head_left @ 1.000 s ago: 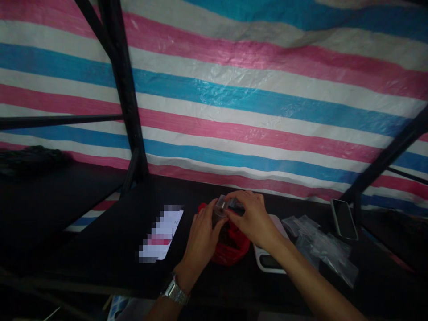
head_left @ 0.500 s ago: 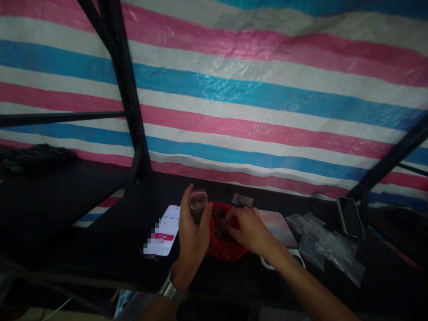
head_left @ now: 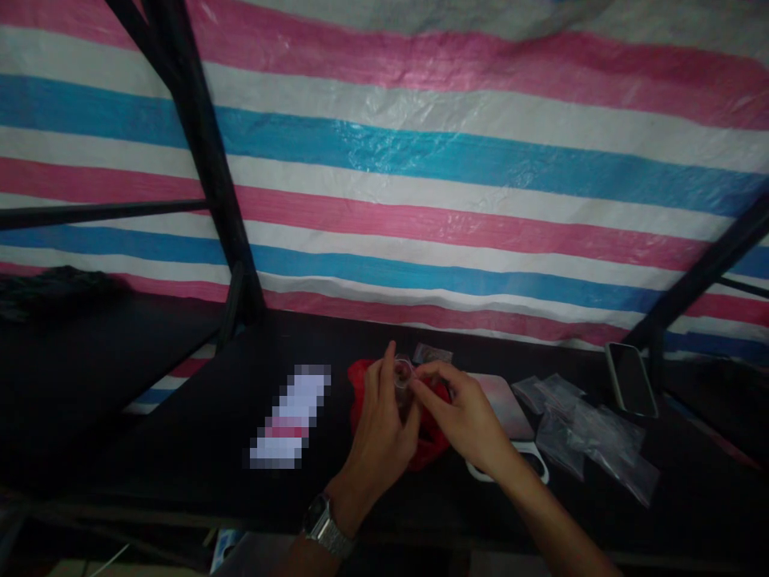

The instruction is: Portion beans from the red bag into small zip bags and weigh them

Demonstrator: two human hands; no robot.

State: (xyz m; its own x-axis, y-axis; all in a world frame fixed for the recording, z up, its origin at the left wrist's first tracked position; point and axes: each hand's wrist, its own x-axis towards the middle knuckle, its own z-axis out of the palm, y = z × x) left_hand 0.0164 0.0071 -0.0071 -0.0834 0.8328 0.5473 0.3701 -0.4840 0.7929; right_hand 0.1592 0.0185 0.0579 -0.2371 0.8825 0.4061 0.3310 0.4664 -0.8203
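My left hand (head_left: 384, 417) is closed around a small clear plastic bag (head_left: 402, 370), whose round mouth faces up. Fingers and thumb of my right hand (head_left: 460, 405) are pinched together at the rim of that bag; whatever they hold is too small to make out. Beneath both hands lies a red plastic bag (head_left: 429, 449), its contents mostly hidden by my hands. Just behind them a small filled clear packet (head_left: 433, 354) rests on the black tabletop (head_left: 198, 449).
Right of my hands lie a pale pinkish flat object (head_left: 501, 407), a white-rimmed object (head_left: 532, 461) and several clear zip bags (head_left: 592, 433). A phone (head_left: 630, 381) leans at the far right. A lit, pixelated phone (head_left: 291, 417) lies left. Black frame posts (head_left: 204, 152) stand before striped sheeting.
My left hand has moved right with the clear bag, over the red bag. My right hand has come up out of the red bag to the clear bag's mouth. The view has shifted slightly.
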